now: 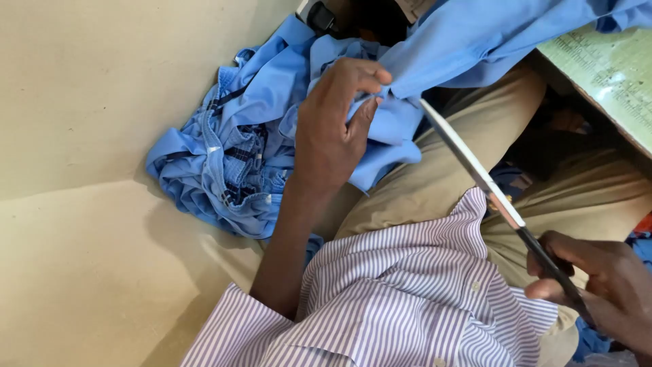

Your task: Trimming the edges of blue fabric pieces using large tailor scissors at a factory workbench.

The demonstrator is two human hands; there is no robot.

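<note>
A fold of blue fabric (401,75) is pinched between thumb and fingers of the left hand (333,129) and held up above the lap. A long pair of scissors (489,190) is gripped in the closed right hand (604,285), with the blades pointed up toward the pinched fold and their tip just beside it. More blue cloth is heaped on the floor (81,258) to the left, while a green-topped tabletop (604,75) is seen at upper right.

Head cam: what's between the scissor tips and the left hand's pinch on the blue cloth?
Nothing separate. In the head view the scissors point their tip at the blue cloth right beside the left hand; only that cloth spans the short stretch.
</note>
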